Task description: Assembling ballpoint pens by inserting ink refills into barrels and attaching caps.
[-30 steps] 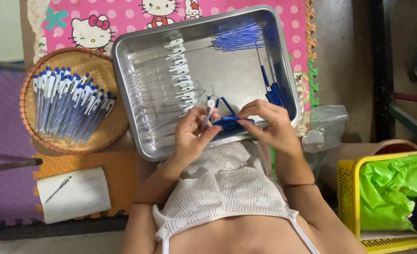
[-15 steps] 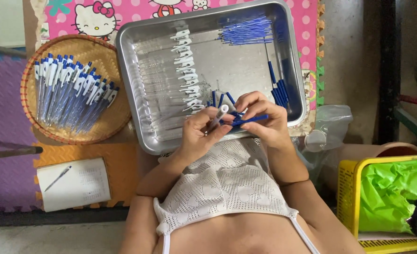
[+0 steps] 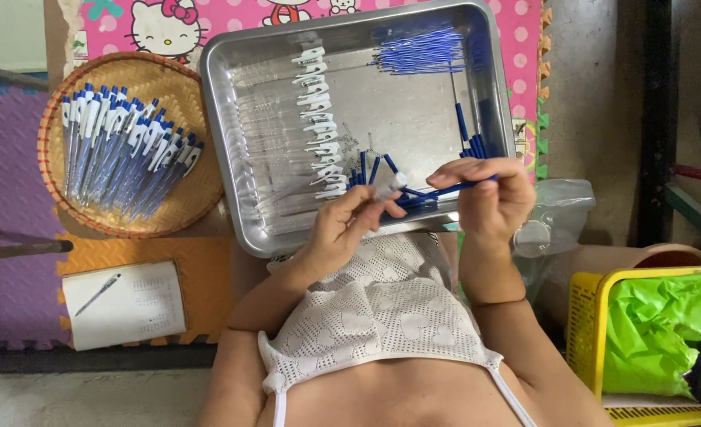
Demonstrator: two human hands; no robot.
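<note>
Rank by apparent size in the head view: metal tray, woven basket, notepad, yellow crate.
1. Metal tray, largest.
2. Woven basket.
3. Notepad.
Yellow crate: cut off by the frame edge, so unranked; the visible part looks close to the basket's size.

Home floor workspace, cartoon foam mat (image 3: 413,12), woven basket (image 3: 200,194), metal tray (image 3: 224,142)

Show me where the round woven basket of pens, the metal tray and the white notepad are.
round woven basket (image 3: 133,225), head view, bare front rim.
metal tray (image 3: 228,170), head view, left wall.
white notepad (image 3: 141,308), head view, page middle.
</note>
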